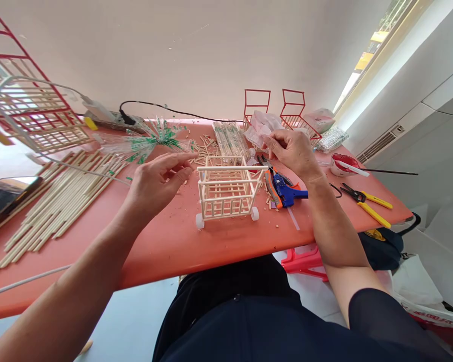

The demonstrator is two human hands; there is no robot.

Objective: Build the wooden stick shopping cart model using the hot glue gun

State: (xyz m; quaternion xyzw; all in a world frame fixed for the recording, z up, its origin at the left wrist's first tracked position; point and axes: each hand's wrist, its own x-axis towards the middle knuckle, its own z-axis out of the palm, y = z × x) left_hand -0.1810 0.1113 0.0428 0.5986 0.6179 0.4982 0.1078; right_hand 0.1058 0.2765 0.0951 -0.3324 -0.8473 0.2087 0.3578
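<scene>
A small cart (230,193) made of pale wooden sticks, with white wheels, stands on the orange table in front of me. My left hand (162,178) hovers just left of it, fingers stretched forward and thumb apart, with nothing visible in it. Beyond the cart's right side, my right hand (292,151) is raised with thumb and fingertips pinched together. Whatever may be between those fingertips is too small to make out. Behind that hand lies a crumpled translucent plastic bag (262,125). Below it rests a blue glue gun (285,191), beside orange-handled pliers (274,190).
Long sticks (60,201) and a phone (9,196) lie left. Red-framed carts (257,100) stand at the back, and a larger one (33,105) at left. Yellow-handled wire strippers (368,201) and a paint cup (342,166) sit right. A cable (30,279) crosses the front left.
</scene>
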